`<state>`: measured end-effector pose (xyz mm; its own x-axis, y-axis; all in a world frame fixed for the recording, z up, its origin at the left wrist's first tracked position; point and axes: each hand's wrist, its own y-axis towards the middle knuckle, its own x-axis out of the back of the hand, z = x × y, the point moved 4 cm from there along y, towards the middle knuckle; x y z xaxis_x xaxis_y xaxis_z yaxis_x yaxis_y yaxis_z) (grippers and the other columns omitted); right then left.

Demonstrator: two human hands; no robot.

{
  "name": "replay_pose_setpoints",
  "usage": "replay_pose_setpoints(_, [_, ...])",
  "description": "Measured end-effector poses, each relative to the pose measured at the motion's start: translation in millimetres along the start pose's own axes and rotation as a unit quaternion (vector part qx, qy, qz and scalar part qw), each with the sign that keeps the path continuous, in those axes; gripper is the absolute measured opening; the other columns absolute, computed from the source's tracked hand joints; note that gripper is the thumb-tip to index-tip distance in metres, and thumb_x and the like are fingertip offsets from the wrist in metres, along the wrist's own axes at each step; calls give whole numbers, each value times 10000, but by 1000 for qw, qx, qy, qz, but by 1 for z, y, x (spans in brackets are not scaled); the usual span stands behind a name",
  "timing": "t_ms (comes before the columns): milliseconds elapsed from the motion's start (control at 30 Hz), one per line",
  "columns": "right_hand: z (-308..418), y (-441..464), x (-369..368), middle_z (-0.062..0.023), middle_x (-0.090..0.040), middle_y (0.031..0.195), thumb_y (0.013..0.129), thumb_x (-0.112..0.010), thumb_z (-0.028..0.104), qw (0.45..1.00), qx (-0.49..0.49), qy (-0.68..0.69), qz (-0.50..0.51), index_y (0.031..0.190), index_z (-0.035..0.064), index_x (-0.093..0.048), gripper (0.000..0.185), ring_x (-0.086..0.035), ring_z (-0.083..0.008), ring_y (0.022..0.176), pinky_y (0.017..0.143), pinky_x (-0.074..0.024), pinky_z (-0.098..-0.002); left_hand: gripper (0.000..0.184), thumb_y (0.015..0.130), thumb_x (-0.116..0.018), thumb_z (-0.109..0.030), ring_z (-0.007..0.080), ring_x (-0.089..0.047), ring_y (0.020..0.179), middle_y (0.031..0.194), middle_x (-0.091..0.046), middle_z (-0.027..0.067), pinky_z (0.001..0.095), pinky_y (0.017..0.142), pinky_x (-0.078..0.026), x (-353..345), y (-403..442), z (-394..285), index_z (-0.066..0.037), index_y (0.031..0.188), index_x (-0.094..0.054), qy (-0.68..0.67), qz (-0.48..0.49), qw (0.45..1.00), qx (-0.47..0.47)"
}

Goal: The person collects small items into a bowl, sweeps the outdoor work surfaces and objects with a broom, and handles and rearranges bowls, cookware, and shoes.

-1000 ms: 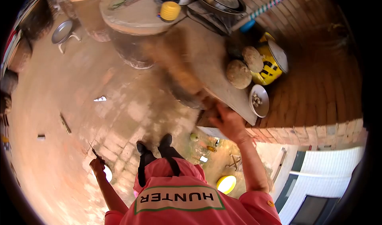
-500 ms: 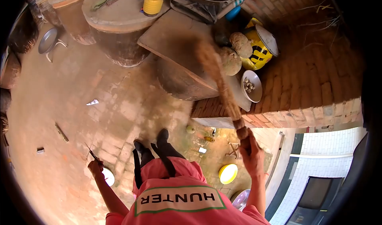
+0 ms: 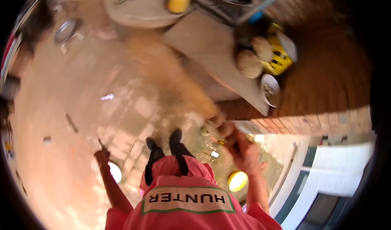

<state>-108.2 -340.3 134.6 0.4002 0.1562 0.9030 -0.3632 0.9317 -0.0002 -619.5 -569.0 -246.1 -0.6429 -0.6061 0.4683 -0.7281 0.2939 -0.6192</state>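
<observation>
Pink shirt (image 3: 185,203), one, nearest the camera; left hand (image 3: 102,156), out to the side, fingers drawn narrow around a small dark tool (image 3: 102,145), its exact kind too blurred to tell; right hand (image 3: 248,158), closed around the near end of a broom (image 3: 175,75), finger placement smeared and partly unreadable. Broom, one, long, brown, probably of bound plant fibre: it slanted outward from the right hand across the view of the floor (image 3: 57,91), past the near side of a flat board (image 3: 211,47); contact with either could not be told. Judged light for its length, stiff toward the narrow end, softer and springy at the wide end, dry rather than slippery, hardly fragile; best held at the narrow near end, where the right hand had it. Farther out, a white bowl (image 3: 275,85) with small pale bits lay by the board's edge, near two round stones (image 3: 249,64) and a yellow bucket (image 3: 279,59); farther off stood a yellow tub (image 3: 178,3) on a round lid (image 3: 134,14)
</observation>
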Motion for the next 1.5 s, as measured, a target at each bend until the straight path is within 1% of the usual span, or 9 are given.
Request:
replay_pose_setpoints(133, [-42,35,-5,-223,-660,900,901,-659,201,989,-90,-104,-54,1399,62,-477,548,-644,-384,730,602,-480,-463,142,857,-663,-201,71,-339,429,588,-501,-26,263,409,-253,0,-17,7,-92,773,-628,-187,115,972,-87])
replay_pose_setpoints(233, [-98,68,-38,-295,-582,1271,873,-687,212,990,-96,-101,-28,1420,1,-436,637,-594,-464,1119,909,-501,-490,155,837,-711,-160,46,-358,438,720,-656,91,213,404,-257,4,-58,-44,-38,801,-623,-373,178,908,-60])
replay_pose_setpoints(500, [24,79,-112,-179,-672,823,850,-699,246,989,97,-16,106,1422,162,-453,628,-657,-400,706,586,-503,-491,162,859,-710,-158,43,-365,450,771,-630,112,171,417,-269,15,-81,-102,-46,874,-594,-429,281,847,-138])
replay_pose_setpoints(600, [30,62,-167,-189,-679,824,867,-656,306,966,135,-57,215,1425,103,-399,647,-675,-391,764,641,-525,-504,186,796,-666,-136,86,-448,439,615,-582,95,257,419,-344,6,-34,-96,-31,682,-563,-53,167,958,-228])
replay_pose_setpoints(667, [40,56,-179,-218,-676,823,855,-652,280,961,50,-116,246,1372,28,-428,617,-689,-374,816,689,-544,-483,242,753,-636,-121,115,-504,431,511,-550,84,315,419,-393,5,-4,-84,-21,554,-543,239,43,930,-276])
replay_pose_setpoints(767, [3,37,-219,-234,-682,900,833,-689,367,964,-40,-63,254,1157,1,-558,506,-672,-417,854,773,-541,-484,189,686,-668,-83,170,-554,479,517,-571,109,379,487,-462,3,14,-57,20,566,-564,160,-8,957,-241])
replay_pose_setpoints(900, [-37,-6,-239,-257,-682,940,817,-700,394,954,-138,-4,267,1062,3,-575,479,-669,-431,893,794,-532,-504,194,697,-712,-99,276,-592,584,626,-607,137,413,571,-475,-35,-17,-89,21,693,-560,176,-27,911,-371])
replay_pose_setpoints(1067, [-76,-48,-234,-269,-680,937,811,-711,447,938,-243,46,241,1039,0,-568,522,-656,-461,906,786,-524,-523,219,707,-717,-180,348,-618,603,635,-610,172,446,570,-474,-153,-102,-208,-17,683,-572,184,86,839,-505])
replay_pose_setpoints(1500, [-153,-51,-235,-292,-678,889,794,-717,517,940,-235,83,235,1042,-3,-564,596,-662,-476,875,771,-536,-537,234,757,-698,-74,398,-669,739,817,-637,266,467,643,-539,-452,-290,-441,90,889,-594,325,74,634,-698])
